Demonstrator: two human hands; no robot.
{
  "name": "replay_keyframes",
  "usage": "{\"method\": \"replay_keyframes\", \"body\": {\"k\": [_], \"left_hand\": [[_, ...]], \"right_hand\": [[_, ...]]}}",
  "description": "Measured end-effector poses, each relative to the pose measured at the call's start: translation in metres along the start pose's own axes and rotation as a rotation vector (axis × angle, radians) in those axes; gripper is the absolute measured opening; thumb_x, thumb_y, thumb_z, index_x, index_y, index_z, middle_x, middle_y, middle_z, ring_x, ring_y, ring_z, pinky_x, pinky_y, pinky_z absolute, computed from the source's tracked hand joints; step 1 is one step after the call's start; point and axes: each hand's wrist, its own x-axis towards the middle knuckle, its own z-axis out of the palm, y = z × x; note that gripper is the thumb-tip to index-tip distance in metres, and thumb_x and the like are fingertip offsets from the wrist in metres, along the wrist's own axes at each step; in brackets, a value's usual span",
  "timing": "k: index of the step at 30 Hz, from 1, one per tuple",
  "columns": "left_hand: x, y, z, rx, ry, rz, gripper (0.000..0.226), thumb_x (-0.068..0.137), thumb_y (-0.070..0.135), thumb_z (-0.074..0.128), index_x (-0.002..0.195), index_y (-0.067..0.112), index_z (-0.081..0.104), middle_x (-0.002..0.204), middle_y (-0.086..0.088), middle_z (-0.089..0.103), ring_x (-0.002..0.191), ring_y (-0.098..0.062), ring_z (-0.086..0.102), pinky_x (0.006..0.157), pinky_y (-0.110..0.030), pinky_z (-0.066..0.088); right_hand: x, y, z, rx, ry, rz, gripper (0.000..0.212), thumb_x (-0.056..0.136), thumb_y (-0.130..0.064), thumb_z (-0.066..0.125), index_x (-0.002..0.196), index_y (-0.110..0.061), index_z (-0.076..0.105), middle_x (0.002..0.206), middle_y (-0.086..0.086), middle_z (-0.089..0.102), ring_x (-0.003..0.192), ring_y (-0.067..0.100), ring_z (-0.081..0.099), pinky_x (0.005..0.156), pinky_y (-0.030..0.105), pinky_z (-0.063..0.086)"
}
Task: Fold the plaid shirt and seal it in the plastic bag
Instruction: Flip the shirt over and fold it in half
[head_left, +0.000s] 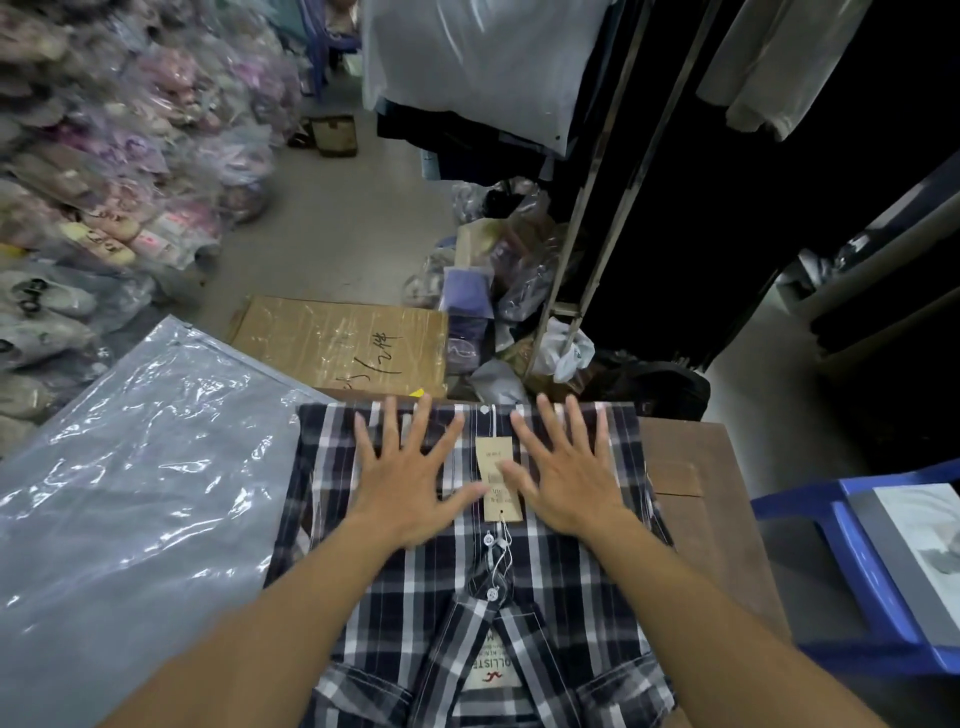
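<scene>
pressing down with both palms, the person flattens the plaid shirt (467, 582), which lies front up on a brown table (691, 478) with its collar nearest the camera and its far edge squared off. the left hand (410, 483) and the right hand (566, 478) are both spread wide, fingers splayed, flat on the cloth and gripping nothing; a paper hang tag (497, 475) sits on the placket between them. the sides look tucked under into a neat rectangle, so the folding seems largely done, though a last lengthwise fold may remain. the plastic bag (135, 467) lies just left of the shirt, touching its edge, with nothing in it. bagging and sealing are, by this judgement, all still to come.
</scene>
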Motion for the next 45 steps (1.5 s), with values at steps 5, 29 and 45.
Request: {"method": "replay_keyframes", "body": {"k": [5, 29, 45], "left_hand": [[0.003, -0.003, 0.018, 0.042, -0.001, -0.025, 0.093, 0.069, 0.095, 0.003, 0.146, 0.049, -0.021, 0.16, -0.004, -0.027, 0.143, -0.04, -0.029, 0.109, -0.07, -0.014], [-0.032, 0.033, -0.003, 0.066, -0.4, 0.315, 0.15, 0.045, 0.093, 0.059, 0.15, 0.025, -0.025, 0.154, 0.001, -0.041, 0.139, -0.025, -0.041, 0.118, -0.052, -0.018], [-0.031, 0.049, -0.009, 0.024, -0.444, 0.269, 0.153, 0.04, 0.086, 0.071, 0.146, 0.039, -0.029, 0.152, -0.003, -0.04, 0.139, -0.03, -0.038, 0.114, -0.056, -0.022]], "right_hand": [[0.003, 0.012, 0.013, -0.004, 0.022, -0.003, 0.075, 0.087, -0.082, 0.002, 0.153, -0.047, -0.007, 0.165, -0.004, -0.016, 0.149, 0.031, -0.024, 0.117, 0.058, -0.018], [-0.094, 0.097, -0.017, 1.041, -0.173, 0.666, 0.086, 0.073, -0.036, 0.085, 0.144, -0.022, 0.037, 0.13, 0.005, 0.061, 0.114, 0.028, 0.062, 0.102, 0.051, 0.049], [-0.12, 0.03, -0.122, 1.559, -0.085, 0.497, 0.085, 0.045, -0.007, 0.093, 0.119, -0.007, 0.05, 0.104, 0.019, 0.074, 0.088, 0.036, 0.075, 0.081, 0.049, 0.06]]}}
